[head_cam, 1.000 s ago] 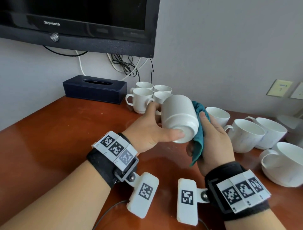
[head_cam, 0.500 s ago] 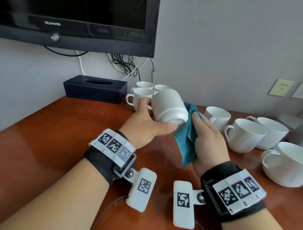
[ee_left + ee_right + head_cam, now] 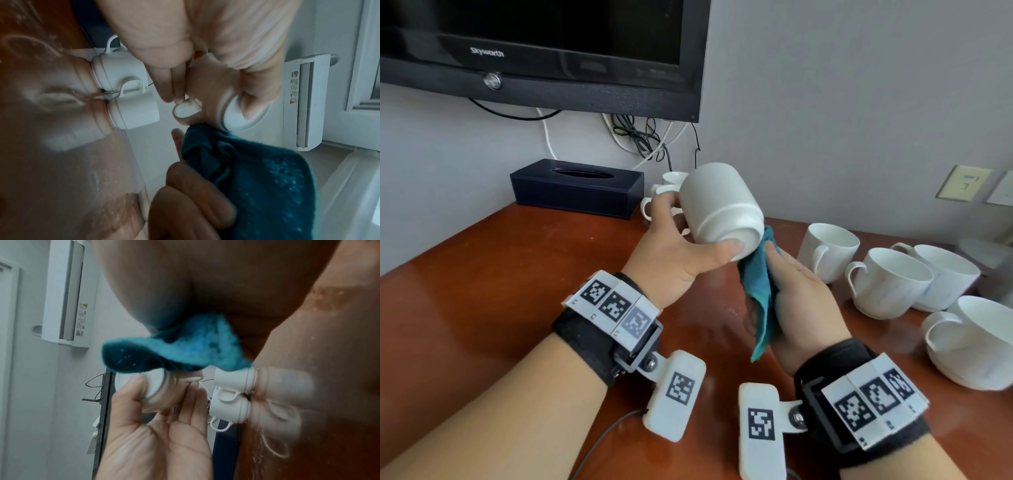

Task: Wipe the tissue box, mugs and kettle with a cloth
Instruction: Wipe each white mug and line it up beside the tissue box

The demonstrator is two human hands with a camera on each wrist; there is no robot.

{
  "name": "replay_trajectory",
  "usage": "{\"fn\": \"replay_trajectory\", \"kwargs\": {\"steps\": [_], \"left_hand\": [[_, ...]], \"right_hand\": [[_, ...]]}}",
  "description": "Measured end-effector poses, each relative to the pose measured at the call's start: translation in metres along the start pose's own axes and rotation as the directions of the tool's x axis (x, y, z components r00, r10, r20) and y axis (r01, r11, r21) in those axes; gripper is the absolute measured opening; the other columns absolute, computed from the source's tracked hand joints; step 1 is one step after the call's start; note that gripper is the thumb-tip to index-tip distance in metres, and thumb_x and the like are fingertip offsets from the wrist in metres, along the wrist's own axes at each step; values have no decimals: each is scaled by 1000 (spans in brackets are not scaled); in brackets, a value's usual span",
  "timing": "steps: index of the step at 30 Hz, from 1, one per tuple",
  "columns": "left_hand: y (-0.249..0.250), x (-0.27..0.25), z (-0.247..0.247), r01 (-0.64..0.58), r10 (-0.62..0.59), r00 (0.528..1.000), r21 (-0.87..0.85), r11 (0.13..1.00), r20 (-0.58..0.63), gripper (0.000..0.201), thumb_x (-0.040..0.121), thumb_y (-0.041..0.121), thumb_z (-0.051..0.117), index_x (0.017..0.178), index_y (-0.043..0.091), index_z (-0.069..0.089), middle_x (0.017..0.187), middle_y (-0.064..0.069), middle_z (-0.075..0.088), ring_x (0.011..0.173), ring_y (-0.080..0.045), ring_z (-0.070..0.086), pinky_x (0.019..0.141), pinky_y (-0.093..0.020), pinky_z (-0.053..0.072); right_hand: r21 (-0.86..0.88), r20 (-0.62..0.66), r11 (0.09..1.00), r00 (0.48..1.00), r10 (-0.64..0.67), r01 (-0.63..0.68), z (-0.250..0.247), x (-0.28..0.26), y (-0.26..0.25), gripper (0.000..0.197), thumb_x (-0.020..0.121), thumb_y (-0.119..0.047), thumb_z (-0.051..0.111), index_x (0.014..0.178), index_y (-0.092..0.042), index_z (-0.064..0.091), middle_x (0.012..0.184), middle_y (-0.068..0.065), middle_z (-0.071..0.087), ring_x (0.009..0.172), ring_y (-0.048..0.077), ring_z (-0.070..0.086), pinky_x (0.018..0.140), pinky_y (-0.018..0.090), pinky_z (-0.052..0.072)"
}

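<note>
The glazed white ceramic mug [image 3: 722, 205] is held in the air above the reddish-brown wooden table [image 3: 500, 274], tipped so its base faces the person. The left hand [image 3: 674, 260] is clamped on it, thumb across the base rim, fingers on the far side by the handle. Just beside that thumb, the crumpled teal cloth [image 3: 758, 291] touches the base edge, pinched between the right hand's [image 3: 804, 301] thumb and fingers. Beyond the left fingers sit more white mugs [image 3: 671, 181] and a dark navy rectangular tissue box [image 3: 575, 192].

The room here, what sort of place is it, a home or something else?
Probably a hotel guest room. A wall-mounted television hangs above a wooden desk, with a tissue box and many matching white mugs set out, and an air conditioner on the wall.
</note>
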State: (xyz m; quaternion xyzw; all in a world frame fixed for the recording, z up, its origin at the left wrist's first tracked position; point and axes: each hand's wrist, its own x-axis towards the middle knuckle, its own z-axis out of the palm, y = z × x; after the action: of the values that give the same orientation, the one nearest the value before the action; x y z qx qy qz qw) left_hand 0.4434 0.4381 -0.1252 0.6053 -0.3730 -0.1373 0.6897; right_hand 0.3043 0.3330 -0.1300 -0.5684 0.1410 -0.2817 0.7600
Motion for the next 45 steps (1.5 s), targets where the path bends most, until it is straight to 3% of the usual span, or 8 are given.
{"fn": "replay_trajectory", "kwargs": {"steps": [6, 10, 15, 17, 23, 34, 41, 45], "left_hand": [[-1, -1, 0, 67, -65, 989, -13, 998, 131, 99, 50, 46, 94, 134, 36, 43, 126, -3, 69, 122, -23, 66, 108, -55, 50], [2, -5, 3, 68, -74, 964, 36, 997, 254, 101, 52, 44, 91, 139, 33, 41, 127, -3, 67, 119, -18, 67, 107, -51, 52], [3, -5, 4, 37, -40, 984, 25, 999, 176, 99, 52, 45, 91, 136, 35, 40, 127, -4, 67, 119, -21, 67, 107, -53, 53], [1, -3, 3, 27, -28, 995, 13, 1000, 92, 92, 51, 46, 91, 129, 39, 42, 123, 0, 69, 115, -19, 68, 105, -52, 54], [1, 0, -1, 22, -22, 1000, 45, 999, 3, 88, 50, 52, 90, 124, 44, 43, 120, 6, 70, 107, -8, 70, 99, -47, 58], [2, -5, 1, 79, -97, 956, 76, 994, 276, 98, 55, 49, 90, 139, 40, 41, 130, -2, 65, 120, -16, 65, 110, -49, 50], [-15, 8, -1, 159, -162, 986, -91, 983, -27, 95, 52, 62, 96, 132, 35, 52, 124, -2, 71, 115, -27, 71, 103, -60, 53], [-19, 12, -4, 178, -175, 982, 28, 984, -74, 96, 48, 89, 81, 127, 41, 55, 119, 8, 73, 111, -22, 72, 102, -56, 54]], "right_hand": [[15, -62, 1000, 998, -14, 14, 0, 1, 0, 25, 110, -27, 48, 100, -21, 70, 62, -9, 62, 54, 6, 56, 52, 21, 43], [4, -116, 1000, 993, -20, 21, -8, 2, -3, 22, 106, -18, 51, 97, -18, 70, 60, -2, 61, 50, 9, 56, 46, 21, 44], [-232, -94, 970, 991, -100, 76, -6, 3, 3, 23, 105, -35, 55, 103, -22, 73, 96, 10, 76, 88, 26, 72, 83, 45, 59], [-153, -73, 988, 996, -47, 36, -3, 2, 3, 27, 108, -30, 51, 103, -21, 75, 80, 2, 71, 72, 18, 64, 70, 35, 51], [-45, -34, 998, 999, -39, 37, 0, 4, 6, 30, 110, -31, 48, 116, -25, 77, 100, 5, 74, 86, 16, 64, 75, 30, 49], [45, -150, 998, 988, -36, 43, -9, 3, -3, 19, 107, -28, 55, 111, -22, 72, 68, -4, 63, 54, 11, 54, 49, 25, 43], [-24, 26, 992, 992, -119, 120, 0, 1, 2, 34, 111, -21, 42, 135, -20, 66, 125, 4, 74, 117, 18, 69, 96, 31, 53], [-41, 56, 988, 988, -144, 146, 2, -1, 1, 36, 109, -20, 43, 140, -18, 63, 131, 6, 71, 122, 19, 66, 103, 35, 51]]}}
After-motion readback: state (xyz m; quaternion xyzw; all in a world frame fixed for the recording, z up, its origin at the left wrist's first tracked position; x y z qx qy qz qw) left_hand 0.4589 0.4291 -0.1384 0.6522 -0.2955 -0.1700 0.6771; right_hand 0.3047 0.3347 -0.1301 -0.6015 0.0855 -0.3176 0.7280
